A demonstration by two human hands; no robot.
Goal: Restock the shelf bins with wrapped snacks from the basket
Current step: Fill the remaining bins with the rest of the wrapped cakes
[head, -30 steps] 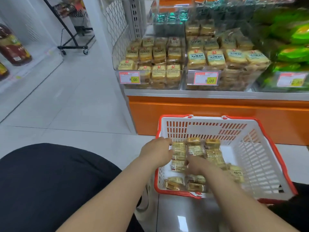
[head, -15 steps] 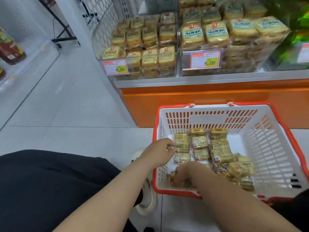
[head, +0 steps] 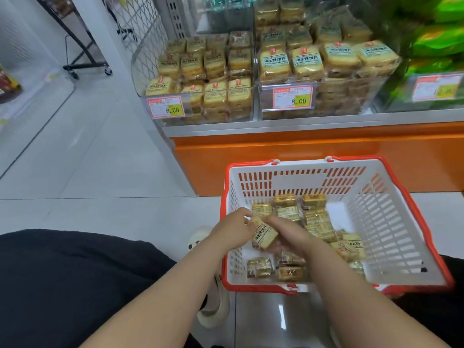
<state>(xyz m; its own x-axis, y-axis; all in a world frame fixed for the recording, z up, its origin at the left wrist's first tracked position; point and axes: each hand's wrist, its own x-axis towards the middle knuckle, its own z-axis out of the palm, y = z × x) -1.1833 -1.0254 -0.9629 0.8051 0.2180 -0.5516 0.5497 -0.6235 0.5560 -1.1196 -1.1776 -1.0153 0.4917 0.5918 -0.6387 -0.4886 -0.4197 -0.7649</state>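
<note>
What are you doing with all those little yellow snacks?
A person is crouched by a white and red basket on the shop floor, restocking. Both hands are over it: the left hand and right hand hold one wrapped snack between them, lifted above the loose snacks lying in the basket. The clear shelf bins above are already well filled with similar packs, and nothing has gone into them yet in this moment.

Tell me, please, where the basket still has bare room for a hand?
The basket floor is bare along its right side and far right corner, between the loose snacks and the right wall. The left and middle are crowded: both hands, left and right, hold one snack there.
</note>
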